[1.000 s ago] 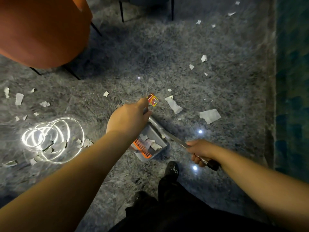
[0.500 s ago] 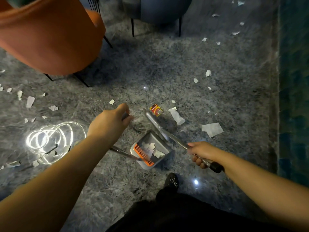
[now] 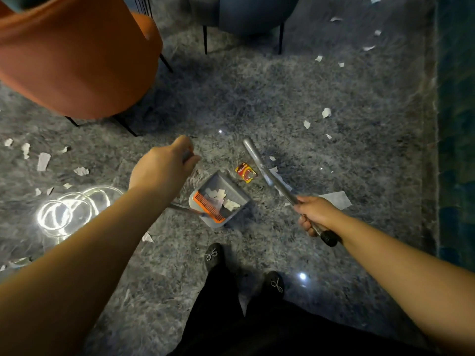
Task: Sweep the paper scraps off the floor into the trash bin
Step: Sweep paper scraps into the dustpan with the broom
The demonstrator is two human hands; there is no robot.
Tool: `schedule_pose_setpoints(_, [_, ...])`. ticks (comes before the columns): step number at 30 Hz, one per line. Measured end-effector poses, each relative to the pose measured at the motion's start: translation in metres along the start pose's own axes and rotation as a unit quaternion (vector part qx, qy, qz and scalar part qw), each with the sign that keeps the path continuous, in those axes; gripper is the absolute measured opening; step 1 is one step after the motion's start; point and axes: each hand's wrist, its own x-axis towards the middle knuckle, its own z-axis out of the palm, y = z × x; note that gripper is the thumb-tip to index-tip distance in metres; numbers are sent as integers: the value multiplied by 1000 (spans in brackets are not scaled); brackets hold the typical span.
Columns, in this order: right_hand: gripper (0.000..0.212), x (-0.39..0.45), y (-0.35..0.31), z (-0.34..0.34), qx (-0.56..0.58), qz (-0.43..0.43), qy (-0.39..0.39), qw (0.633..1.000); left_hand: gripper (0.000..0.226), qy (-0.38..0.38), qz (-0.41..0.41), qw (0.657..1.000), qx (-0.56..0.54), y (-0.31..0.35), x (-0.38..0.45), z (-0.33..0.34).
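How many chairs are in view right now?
2. The orange chair fills the upper left; the grey-blue chair stands at the top centre, cut off by the frame edge. More may sit outside the view.

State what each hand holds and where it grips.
Right hand grips the broom handle near its black end cap. Left hand is closed on the dustpan handle's upper end, mostly hidden.

Single head-mounted wide-angle view, looking steeply down from my standing height at the grey marbled floor (image 3: pixel 257 98). My feet (image 3: pixel 214 255) lie at the near edge, both forearms reach in from the bottom corners, and chairs (image 3: pixel 77 55) close the far side.
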Motion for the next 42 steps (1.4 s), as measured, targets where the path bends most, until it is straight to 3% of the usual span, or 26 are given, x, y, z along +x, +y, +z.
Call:
schedule_pose_setpoints(8, [49, 42, -48, 42, -13, 28, 25, 999, 26, -70, 50, 996, 33, -42, 79, 2])
schedule_pose_setpoints(22, [31, 44, -92, 125, -85, 77, -68, 991, 26, -54, 68, 996, 21, -78, 122, -2])
schedule_pose_setpoints(28, [35, 32, -102, 143, -107, 64, -58, 990, 27, -62, 68, 996, -7, -94, 125, -7])
schedule_pose_setpoints(42, [47, 63, -171, 191, -161, 11, -66, 985, 27, 19, -78, 995, -61, -200, 103, -62])
